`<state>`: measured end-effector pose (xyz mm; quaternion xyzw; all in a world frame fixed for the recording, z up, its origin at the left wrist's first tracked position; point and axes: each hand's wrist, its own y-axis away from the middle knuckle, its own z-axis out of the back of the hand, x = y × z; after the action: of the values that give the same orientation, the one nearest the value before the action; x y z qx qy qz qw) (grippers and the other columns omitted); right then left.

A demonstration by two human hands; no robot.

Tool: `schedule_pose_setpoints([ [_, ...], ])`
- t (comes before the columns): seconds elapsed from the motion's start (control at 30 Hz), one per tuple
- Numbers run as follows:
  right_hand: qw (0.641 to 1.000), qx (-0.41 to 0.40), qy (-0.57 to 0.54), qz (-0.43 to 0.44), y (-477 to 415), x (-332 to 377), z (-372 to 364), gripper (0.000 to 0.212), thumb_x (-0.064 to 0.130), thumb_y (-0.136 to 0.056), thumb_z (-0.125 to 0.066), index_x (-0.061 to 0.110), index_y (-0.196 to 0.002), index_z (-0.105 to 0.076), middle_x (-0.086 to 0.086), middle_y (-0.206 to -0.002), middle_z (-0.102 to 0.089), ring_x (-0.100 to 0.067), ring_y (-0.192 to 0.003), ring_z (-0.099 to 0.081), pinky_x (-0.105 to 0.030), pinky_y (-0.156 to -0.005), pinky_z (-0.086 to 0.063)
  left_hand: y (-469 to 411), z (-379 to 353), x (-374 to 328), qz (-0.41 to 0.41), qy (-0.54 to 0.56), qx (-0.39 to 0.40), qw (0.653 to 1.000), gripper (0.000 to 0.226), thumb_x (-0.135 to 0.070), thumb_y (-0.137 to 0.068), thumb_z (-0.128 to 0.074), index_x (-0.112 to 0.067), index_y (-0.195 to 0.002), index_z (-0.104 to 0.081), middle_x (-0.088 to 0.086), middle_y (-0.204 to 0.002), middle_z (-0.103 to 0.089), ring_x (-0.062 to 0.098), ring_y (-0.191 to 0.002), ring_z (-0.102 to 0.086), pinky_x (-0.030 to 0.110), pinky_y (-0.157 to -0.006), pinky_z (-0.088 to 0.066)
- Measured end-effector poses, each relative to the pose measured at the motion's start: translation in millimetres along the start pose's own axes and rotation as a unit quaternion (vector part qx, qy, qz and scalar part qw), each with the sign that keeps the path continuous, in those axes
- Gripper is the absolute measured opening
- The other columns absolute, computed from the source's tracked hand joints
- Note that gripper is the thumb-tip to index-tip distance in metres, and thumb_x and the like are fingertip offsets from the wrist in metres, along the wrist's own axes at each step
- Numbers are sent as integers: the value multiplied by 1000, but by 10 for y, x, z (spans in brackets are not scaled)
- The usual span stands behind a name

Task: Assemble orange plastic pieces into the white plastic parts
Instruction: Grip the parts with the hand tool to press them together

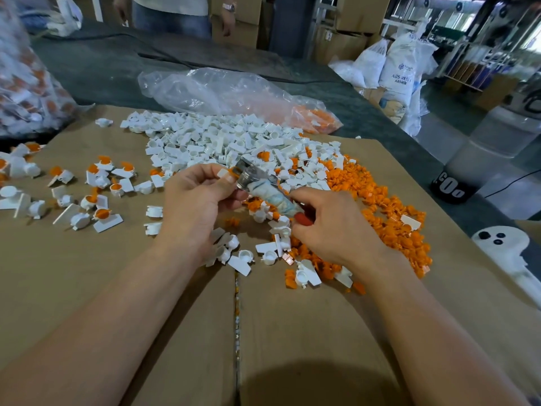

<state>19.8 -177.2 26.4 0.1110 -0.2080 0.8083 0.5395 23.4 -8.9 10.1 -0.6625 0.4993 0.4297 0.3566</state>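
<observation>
Cardboard [117, 288] covers the near counter, with a seam running down its middle. Both forearms reach in from the near edge.

Left hand [199, 194]: thumb and fingers pinch one white part [223, 173], held up above the cardboard's centre. It is a small flat tab, and a sliver of orange shows at its right side.

Right hand [330, 227]: fingers curled round the lower handle of a tool [272, 199]. The tool has a metal head, a cloth-wrapped handle and a red butt. The head meets the white part.

Loose white parts [243, 259], small cups with flat tabs, lie scattered under and between the hands. Orange pieces [380, 206] form a dense heap toward the cardboard's right edge. Assembled parts [102, 215], white with an orange insert in the cup, are spread toward the left edge.

A big white pile [210, 136] sits at the far edge. Beyond it on the grey counter [102, 68] lies a clear bag [222, 92] with orange inside. A full bag [26, 83] stands at the far left corner. A person [169, 13] stands at the far side.
</observation>
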Motion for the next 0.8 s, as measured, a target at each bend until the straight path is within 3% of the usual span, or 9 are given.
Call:
schedule_pose_setpoints([
  [0.2, 1000, -8, -19, -7, -15, -52, -35, 28, 15, -80, -60, 21, -107, -64, 8, -77, -58, -6, -64, -51, -21, -54, -39, 13, -11, -29, 9, 3, -2, 1000, 21, 6, -83, -59, -9, -68, -57, -2, -50, -62, 11, -47, -62, 17, -44, -48],
  [0.47, 990, -95, -31, -103, -83, -298, 89, 33, 27, -76, -69, 19, -107, -63, 17, -74, -52, -6, -71, -47, -16, -63, -37, 3, -13, -41, 57, 10, -5, 998, 11, 3, -83, -59, -3, -75, -60, 7, -51, -63, 18, -49, -65, 20, -42, -51],
  [0.57, 987, -87, 6, -134, -81, -400, 125, 49, 43, -73, -71, 21, -115, -60, 7, -96, -61, -12, -88, -52, -22, -65, -36, 26, -27, -35, 39, -24, 2, 999, 13, 2, -82, -62, -5, -71, -63, 10, -54, -65, 17, -45, -63, 18, -39, -47],
  [0.67, 984, -69, 51, -155, -98, -476, 119, 68, 49, -70, -72, 18, -127, -53, 0, -122, -59, -18, -111, -52, -26, -77, -34, 54, -37, -26, 10, -62, 10, 998, 14, 1, -81, -64, -9, -71, -65, 7, -54, -65, 17, -46, -64, 19, -40, -47],
  [0.8, 982, -29, 74, -170, -128, -524, 101, 78, 54, -67, -72, 17, -132, -48, -1, -129, -54, -19, -118, -49, -28, -86, -38, 85, -39, -28, -17, -91, 25, 995, 18, 2, -80, -65, -13, -70, -68, 3, -53, -65, 16, -45, -64, 18, -41, -48],
])
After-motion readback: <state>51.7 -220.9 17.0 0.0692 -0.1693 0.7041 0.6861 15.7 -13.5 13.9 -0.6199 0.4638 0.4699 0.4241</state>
